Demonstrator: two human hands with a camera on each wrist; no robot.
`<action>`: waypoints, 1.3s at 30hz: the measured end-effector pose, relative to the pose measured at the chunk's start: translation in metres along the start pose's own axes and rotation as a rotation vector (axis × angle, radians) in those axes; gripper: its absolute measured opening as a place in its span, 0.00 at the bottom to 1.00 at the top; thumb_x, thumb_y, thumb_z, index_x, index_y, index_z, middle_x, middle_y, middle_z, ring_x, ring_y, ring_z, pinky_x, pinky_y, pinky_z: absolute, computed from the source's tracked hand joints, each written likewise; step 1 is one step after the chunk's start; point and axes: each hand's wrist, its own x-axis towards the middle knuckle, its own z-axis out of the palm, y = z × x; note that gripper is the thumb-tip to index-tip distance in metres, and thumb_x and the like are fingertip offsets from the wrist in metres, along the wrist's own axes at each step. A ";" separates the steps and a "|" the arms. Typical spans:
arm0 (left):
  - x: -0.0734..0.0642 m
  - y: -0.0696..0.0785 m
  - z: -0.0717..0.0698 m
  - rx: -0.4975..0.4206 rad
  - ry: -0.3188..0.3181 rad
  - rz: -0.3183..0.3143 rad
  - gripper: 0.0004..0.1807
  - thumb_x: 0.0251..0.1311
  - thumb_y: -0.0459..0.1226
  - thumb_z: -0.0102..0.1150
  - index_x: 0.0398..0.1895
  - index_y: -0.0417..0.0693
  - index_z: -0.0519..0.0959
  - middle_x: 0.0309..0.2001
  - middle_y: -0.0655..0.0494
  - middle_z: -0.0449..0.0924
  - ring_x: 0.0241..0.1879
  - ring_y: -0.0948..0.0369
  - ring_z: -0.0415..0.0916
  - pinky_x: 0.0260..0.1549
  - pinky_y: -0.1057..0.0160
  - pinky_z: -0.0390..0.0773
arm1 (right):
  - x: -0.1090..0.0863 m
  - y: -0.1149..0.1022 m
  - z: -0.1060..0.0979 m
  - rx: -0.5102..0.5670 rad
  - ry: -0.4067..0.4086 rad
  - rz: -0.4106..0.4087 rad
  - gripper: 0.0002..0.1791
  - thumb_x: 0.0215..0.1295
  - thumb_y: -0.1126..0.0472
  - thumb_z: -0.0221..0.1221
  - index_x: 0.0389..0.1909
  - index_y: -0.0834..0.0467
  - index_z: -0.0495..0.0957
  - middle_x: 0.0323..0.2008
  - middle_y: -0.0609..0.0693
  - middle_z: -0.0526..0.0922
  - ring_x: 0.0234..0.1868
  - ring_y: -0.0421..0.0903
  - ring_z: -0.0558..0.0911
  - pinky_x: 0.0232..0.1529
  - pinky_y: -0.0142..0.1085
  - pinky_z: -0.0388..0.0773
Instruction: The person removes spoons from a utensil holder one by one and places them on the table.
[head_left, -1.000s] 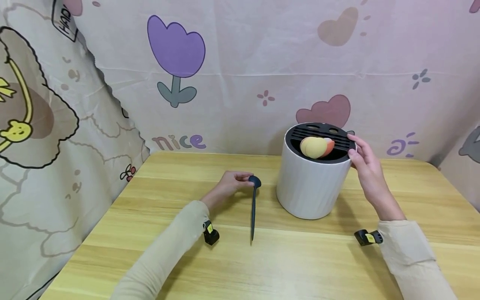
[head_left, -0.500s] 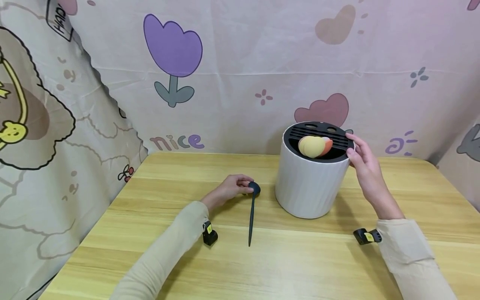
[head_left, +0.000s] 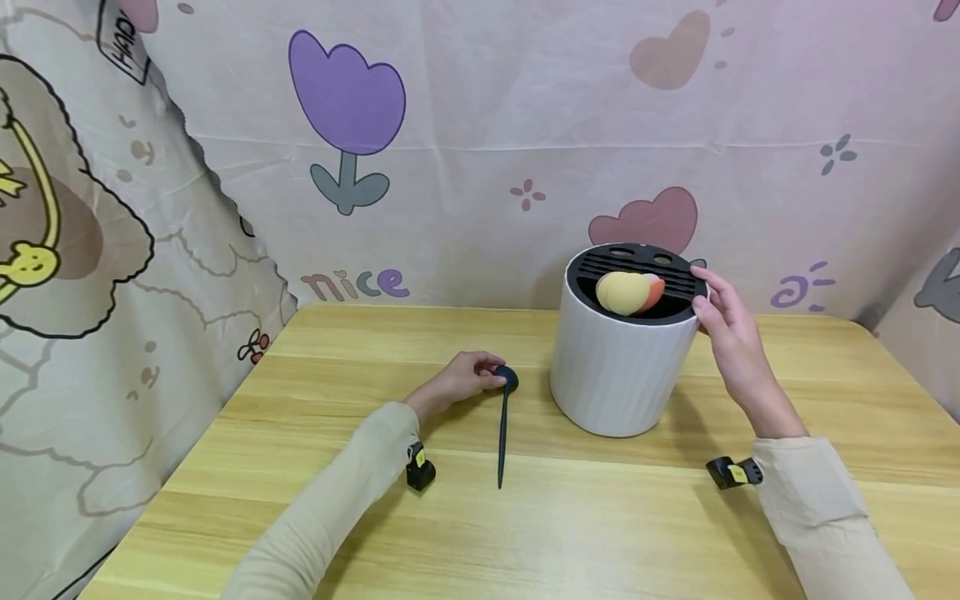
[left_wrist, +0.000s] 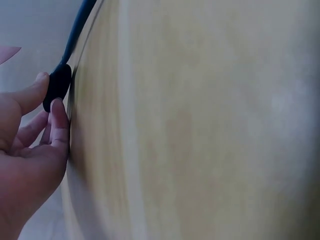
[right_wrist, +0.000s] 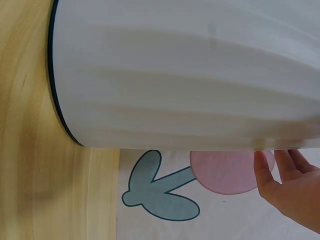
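My left hand (head_left: 467,375) pinches the bowl end of a dark ladle (head_left: 503,429) between thumb and fingers, left of the white holder. The ladle's thin handle points toward the front of the table. In the left wrist view, the ladle's bowl (left_wrist: 59,86) sits between the thumb and fingertips, close to the tabletop. At the holder's right side, my right hand (head_left: 731,350) touches the upper rim of the white ribbed holder (head_left: 618,375) with fairly straight fingers. The right wrist view shows the fingertips against the holder's wall (right_wrist: 175,90).
A black slotted lid (head_left: 641,260) tops the holder. Rounded yellow (head_left: 624,293) and orange (head_left: 656,293) pieces show in its front opening. The wooden table (head_left: 570,517) ends at a printed cloth backdrop (head_left: 465,100).
The left hand has brought the ladle slightly down and toward the front over the last second, with little movement in the latest half second. My right hand has stayed at the holder's rim.
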 end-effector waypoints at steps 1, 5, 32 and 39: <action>0.000 0.000 0.000 0.008 0.008 -0.002 0.20 0.62 0.33 0.62 0.57 0.36 0.76 0.42 0.49 0.76 0.39 0.57 0.70 0.36 0.67 0.72 | 0.000 0.000 0.000 -0.009 0.000 0.002 0.27 0.76 0.56 0.45 0.73 0.58 0.58 0.66 0.58 0.65 0.58 0.36 0.70 0.49 0.22 0.68; 0.001 0.000 0.002 0.000 0.031 -0.018 0.20 0.62 0.33 0.63 0.57 0.37 0.76 0.42 0.49 0.76 0.38 0.58 0.71 0.35 0.67 0.73 | 0.000 0.000 0.000 -0.009 -0.004 0.011 0.28 0.76 0.56 0.45 0.73 0.58 0.57 0.67 0.61 0.63 0.59 0.36 0.70 0.49 0.22 0.68; 0.001 -0.001 0.002 -0.030 0.020 -0.013 0.19 0.66 0.34 0.58 0.59 0.38 0.74 0.53 0.46 0.76 0.40 0.58 0.76 0.39 0.64 0.77 | 0.000 -0.002 0.000 -0.053 -0.006 0.015 0.27 0.76 0.56 0.44 0.73 0.57 0.57 0.67 0.64 0.63 0.58 0.36 0.70 0.48 0.22 0.69; 0.000 -0.001 0.003 -0.082 0.014 -0.021 0.18 0.68 0.35 0.56 0.59 0.37 0.74 0.48 0.46 0.77 0.39 0.58 0.76 0.41 0.63 0.77 | 0.000 -0.001 -0.001 -0.048 -0.007 0.013 0.27 0.76 0.56 0.44 0.73 0.56 0.57 0.67 0.64 0.62 0.58 0.36 0.70 0.49 0.22 0.68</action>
